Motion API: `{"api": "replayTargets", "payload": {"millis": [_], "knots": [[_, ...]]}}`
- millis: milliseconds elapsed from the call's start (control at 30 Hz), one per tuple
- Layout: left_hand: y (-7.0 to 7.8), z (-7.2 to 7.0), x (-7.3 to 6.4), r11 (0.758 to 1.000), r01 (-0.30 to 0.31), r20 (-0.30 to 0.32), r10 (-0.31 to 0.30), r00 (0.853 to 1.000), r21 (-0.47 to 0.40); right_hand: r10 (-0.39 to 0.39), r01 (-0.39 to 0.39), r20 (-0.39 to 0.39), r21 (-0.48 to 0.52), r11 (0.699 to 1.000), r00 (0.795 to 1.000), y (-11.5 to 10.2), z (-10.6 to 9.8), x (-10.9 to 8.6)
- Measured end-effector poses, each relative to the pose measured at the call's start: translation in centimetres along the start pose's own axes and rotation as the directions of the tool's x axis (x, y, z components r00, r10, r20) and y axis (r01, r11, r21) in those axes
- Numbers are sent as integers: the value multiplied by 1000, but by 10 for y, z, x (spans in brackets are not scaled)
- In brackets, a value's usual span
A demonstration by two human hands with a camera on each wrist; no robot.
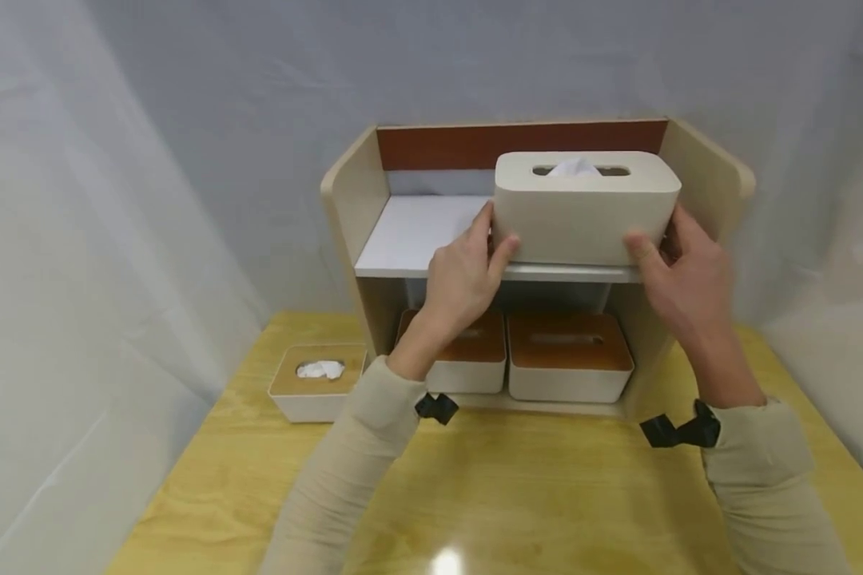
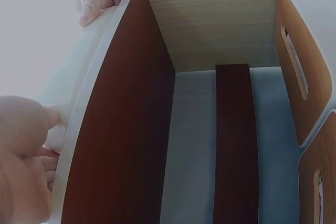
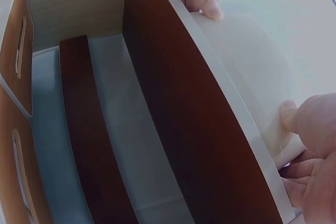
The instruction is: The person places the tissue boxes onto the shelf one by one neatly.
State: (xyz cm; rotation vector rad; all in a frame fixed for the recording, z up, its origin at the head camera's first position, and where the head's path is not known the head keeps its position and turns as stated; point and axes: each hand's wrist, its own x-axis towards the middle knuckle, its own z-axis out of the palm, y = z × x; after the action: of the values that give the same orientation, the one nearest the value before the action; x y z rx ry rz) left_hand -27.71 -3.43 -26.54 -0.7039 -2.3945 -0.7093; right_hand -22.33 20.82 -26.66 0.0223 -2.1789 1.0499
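A cream tissue box (image 1: 564,224) with a white tissue in its top slot is at the right half of the upper shelf (image 1: 424,231), its lower edge at the shelf's front. My left hand (image 1: 463,267) grips its left end, thumb on the front face. On the opposite end my right hand (image 1: 697,275) holds it the same way, thumb near the front right corner. Both wrist views look in below the shelf board; there the left hand (image 2: 23,156) and right hand (image 3: 315,145) are at the board's edge, with fingertips partly hidden.
Two wood-topped tissue boxes, a left one (image 1: 467,375) and a right one (image 1: 571,383), sit side by side in the rack's lower level. A smaller tissue box (image 1: 312,407) stands on the wooden table (image 1: 532,495) left of the rack. The rack's side panels (image 1: 355,192) rise above the shelf.
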Motion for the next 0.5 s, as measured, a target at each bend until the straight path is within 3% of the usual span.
{"api": "replayTargets", "payload": {"millis": [267,500], "knots": [[0,3,-4,999,-3,-52,5,999,42,-16,13,-67,-47,999,998,3,5,-4],[2,5,-7,999,-13,-83,16,996,45,-20,18,-110,-17,1000,994,3,6,-6]]}}
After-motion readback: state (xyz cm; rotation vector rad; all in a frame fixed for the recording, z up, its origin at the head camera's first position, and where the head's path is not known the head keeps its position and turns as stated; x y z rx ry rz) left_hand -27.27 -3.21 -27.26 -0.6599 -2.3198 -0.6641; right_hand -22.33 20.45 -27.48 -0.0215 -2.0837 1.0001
